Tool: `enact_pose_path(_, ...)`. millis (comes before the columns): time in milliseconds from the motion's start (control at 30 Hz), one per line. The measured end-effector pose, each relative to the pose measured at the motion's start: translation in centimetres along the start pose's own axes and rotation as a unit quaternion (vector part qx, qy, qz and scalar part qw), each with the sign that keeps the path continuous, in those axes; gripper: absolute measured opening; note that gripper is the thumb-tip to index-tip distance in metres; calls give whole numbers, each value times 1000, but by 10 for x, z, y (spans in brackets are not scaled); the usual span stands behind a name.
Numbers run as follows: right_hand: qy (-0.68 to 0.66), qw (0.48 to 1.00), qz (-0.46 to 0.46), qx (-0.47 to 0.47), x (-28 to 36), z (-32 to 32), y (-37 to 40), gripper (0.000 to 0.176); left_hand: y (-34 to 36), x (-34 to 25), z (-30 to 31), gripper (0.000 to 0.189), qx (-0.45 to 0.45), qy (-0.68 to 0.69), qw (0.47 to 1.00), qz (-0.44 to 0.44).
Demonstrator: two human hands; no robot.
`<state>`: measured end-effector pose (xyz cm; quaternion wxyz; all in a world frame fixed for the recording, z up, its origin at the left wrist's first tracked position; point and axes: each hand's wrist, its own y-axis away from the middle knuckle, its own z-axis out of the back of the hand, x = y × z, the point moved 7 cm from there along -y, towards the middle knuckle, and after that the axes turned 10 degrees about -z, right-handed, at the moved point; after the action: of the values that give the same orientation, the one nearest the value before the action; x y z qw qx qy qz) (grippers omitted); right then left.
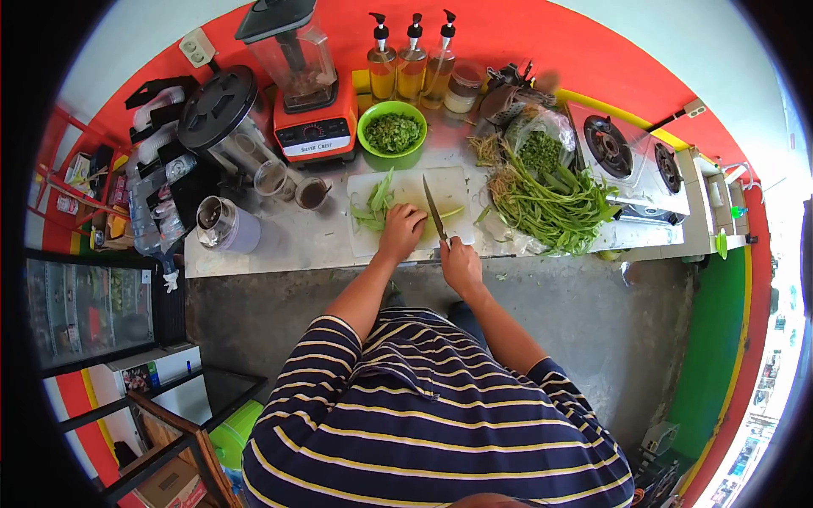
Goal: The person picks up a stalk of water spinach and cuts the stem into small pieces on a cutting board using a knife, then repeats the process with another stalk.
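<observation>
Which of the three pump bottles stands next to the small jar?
The rightmost bottle; the jar is directly beside it, whereas the left bottle and middle bottle stand behind the green bowl.

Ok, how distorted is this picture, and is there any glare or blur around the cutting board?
Head view: strong fisheye, black corners, grey counter edge bowed; soft even daylight, faint shadows; white plastic cutting board, steel knife in the right hand and left hand pressing long green leaves all sharp; far right edge washed out.
</observation>
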<state>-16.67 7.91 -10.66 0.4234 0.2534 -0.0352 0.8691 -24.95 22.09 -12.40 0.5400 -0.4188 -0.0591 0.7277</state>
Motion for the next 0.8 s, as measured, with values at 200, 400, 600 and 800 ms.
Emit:
enact_pose_path(200,94,995,-17,18,8,-15,5,32,-2,2,-1,15,-5,4,1000,3)
enact_pose_path(400,69,997,-30,26,14,-29,-10,34,-7,11,-8,16,20,4,1000,7)
enact_pose_path(600,-24,999,28,-16,-2,-19,-27,35,-40,10,6,17,77,-20,996,39)
enact_pose_path(800,-192,976,55,-87,-11,23,-21,30,-92,-16,54,15,-109,38,992,58)
